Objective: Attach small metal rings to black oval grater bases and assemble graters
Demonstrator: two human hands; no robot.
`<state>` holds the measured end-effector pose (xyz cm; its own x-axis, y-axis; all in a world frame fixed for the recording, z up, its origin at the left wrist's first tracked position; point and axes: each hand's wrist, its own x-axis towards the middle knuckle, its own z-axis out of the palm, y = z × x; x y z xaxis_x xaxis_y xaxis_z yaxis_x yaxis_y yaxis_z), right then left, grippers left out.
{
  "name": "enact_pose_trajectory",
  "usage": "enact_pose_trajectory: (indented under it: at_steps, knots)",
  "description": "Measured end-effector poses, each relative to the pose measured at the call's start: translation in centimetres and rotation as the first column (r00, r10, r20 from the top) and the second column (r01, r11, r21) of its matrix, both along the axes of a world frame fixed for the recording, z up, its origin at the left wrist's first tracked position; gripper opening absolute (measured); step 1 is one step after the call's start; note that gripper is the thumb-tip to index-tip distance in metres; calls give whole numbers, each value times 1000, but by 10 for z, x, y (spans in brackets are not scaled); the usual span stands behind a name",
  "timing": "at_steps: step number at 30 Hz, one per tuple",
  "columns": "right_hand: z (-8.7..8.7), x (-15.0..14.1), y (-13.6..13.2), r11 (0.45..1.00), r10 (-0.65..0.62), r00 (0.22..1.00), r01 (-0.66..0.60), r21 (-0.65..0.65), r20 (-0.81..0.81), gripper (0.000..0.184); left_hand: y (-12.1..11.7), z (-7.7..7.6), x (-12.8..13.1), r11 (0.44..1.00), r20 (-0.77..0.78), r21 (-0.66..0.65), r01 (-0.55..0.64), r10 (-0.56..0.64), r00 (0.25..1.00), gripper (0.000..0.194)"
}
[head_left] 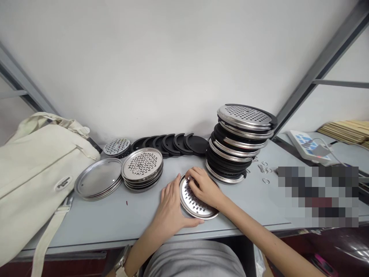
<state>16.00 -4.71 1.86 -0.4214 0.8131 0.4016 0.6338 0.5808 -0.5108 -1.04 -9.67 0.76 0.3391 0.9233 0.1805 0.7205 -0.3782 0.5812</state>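
A round steel grater plate [193,200] with rows of raised holes lies on the grey table in front of me. My left hand [171,209] cups its left and near rim, with the fingers along the left side and the thumb at the front edge. Over the top of the plate, my right hand [203,186] bends its fingers down onto the far left part, touching it. My right palm hides part of the plate. Left of my hands stands a stack of similar grater plates [142,163], and beside it a stack of plain shallow metal discs [99,177].
A tall stack of black and steel round pieces [239,146] rises behind right. Black round holders [197,145] overlap along the wall, near a small perforated stack [117,147]. Several metal rings [265,181] lie right. A cream bag [43,173] fills the left; a white box [308,146] sits far right.
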Motion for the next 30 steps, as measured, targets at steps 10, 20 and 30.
enact_pose_trajectory:
  at_steps: [10, 20, 30]
  knots:
    - [0, 0, 1, 1000, 16, 1000, -16, -10, -21, 20, 0, -2, 0, 1000, 3, 19, -16, 15, 1000, 131]
    - [1, 1, -2, 1000, -11, 998, 10, -15, -69, 18, 0, 2, 0, 1000, 14, -2, 17, -17, 1000, 115]
    - [3, 1, 6, 1000, -16, 1000, 16, 8, 4, 19, 0, 4, -1, 999, -12, 27, 39, -39, 999, 98]
